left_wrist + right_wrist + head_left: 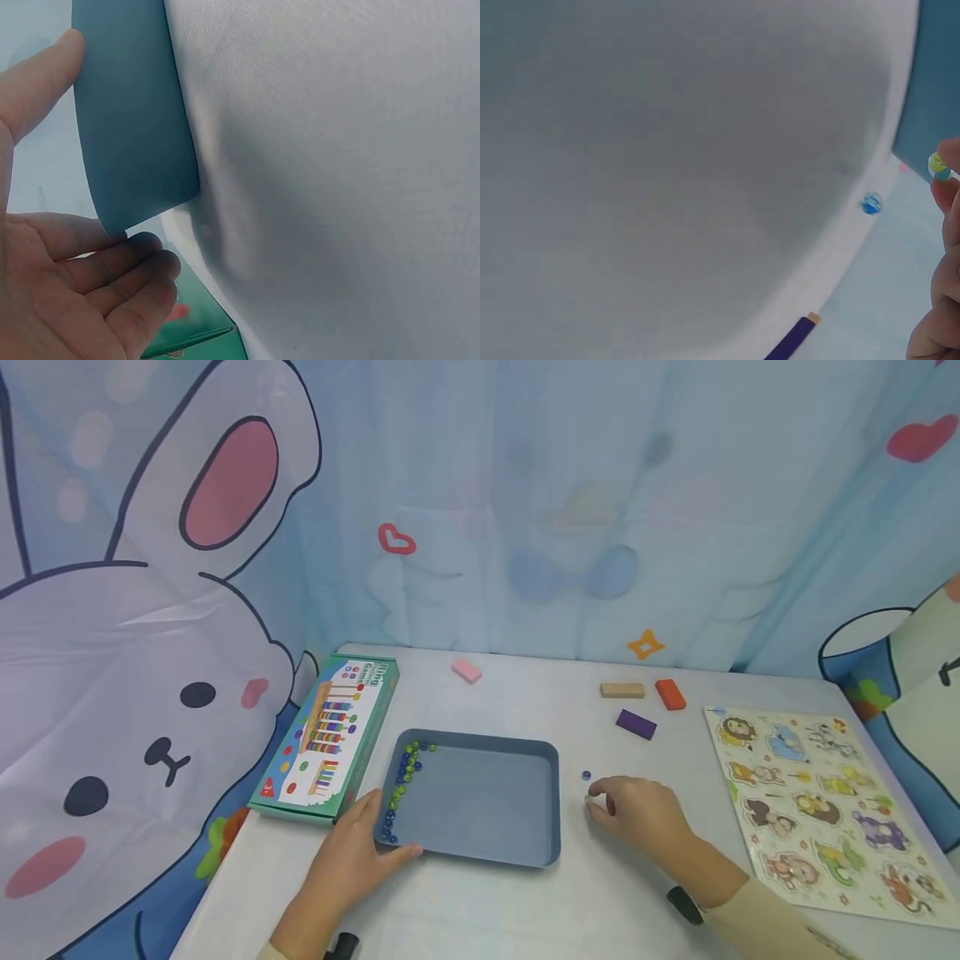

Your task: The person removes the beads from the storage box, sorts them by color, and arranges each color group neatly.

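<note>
A shallow blue-grey tray [487, 802] lies on the table, with a line of blue and yellow-green marbles [402, 781] along its left side. My left hand [352, 852] holds the tray's near left corner, the thumb over the front rim and the fingers by the left wall. To the right of the tray, my right hand [641, 814] pinches a clear marble with a yellow-green swirl [938, 166] between thumb and forefinger. A blue marble [587, 775] sits on the table just beyond those fingertips; it also shows in the right wrist view [871, 202].
A green game box [326, 739] stands left of the tray. At the back are a pink block [467, 671], a wooden block [622, 691], a red-orange block [671, 694] and a purple block [636, 724]. An animal puzzle board [825, 810] lies at the right.
</note>
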`<action>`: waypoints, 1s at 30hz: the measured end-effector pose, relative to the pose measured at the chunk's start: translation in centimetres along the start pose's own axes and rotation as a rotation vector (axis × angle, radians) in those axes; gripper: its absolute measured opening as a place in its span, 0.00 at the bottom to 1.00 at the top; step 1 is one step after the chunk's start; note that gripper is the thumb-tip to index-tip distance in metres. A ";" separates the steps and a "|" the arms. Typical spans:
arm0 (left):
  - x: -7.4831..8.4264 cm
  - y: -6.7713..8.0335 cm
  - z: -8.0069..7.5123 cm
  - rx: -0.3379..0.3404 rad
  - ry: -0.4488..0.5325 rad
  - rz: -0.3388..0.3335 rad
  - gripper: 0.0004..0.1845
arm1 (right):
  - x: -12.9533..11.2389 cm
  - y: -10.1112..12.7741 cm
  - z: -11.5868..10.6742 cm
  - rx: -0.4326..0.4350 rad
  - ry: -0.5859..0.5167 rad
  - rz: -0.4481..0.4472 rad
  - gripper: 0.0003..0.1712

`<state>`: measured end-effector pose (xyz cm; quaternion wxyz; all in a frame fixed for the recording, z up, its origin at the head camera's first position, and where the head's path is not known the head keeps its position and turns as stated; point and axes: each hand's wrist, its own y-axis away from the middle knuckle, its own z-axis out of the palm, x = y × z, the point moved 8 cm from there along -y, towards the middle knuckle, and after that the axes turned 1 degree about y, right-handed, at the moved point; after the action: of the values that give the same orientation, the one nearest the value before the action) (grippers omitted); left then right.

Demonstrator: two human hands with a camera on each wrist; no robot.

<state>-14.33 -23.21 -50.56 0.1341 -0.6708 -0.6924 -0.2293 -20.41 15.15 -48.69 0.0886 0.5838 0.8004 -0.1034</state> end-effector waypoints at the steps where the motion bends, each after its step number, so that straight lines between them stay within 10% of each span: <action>1: 0.0 0.0 0.0 0.000 0.000 0.000 0.64 | 0.1 0.1 0.2 -0.013 0.003 0.003 0.11; 30: -0.1 0.1 0.1 0.003 0.002 -0.002 0.64 | 0.9 1.0 0.5 -0.006 -0.049 0.016 0.11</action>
<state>-14.23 -23.27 -50.65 0.1358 -0.6696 -0.6934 -0.2290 -19.76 16.17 -49.47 0.1106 0.5871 0.7937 -0.1145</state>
